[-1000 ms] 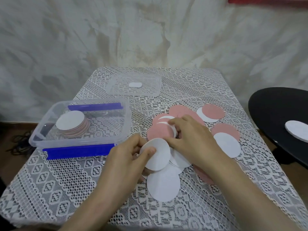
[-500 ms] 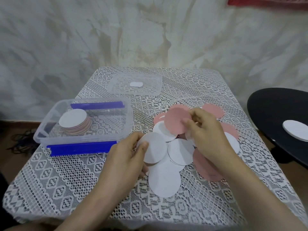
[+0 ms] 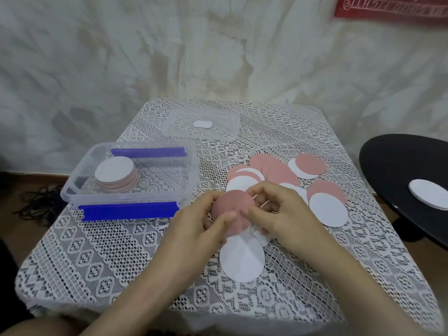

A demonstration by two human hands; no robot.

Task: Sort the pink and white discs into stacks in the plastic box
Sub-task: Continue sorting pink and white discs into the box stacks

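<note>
Both hands meet over the middle of the table on a pink disc (image 3: 232, 209). My left hand (image 3: 206, 226) grips it from the left with the thumb on top, and my right hand (image 3: 278, 214) pinches its right edge. A white disc (image 3: 242, 260) lies flat just below them. Several loose pink and white discs (image 3: 278, 173) spread behind and to the right. The clear plastic box (image 3: 194, 170) with blue clips stands at the left and holds one stack of discs (image 3: 116, 175) with a white one on top.
The box's clear lid (image 3: 230, 124) lies at the table's far side with a small white label. A black round table (image 3: 400, 166) at the right carries a white disc (image 3: 429, 194). Dark cables (image 3: 38, 202) lie on the floor at the left.
My right hand carried a pink disc from the pile over to my left hand. The pink disc now covers the white disc that my left hand was holding.
</note>
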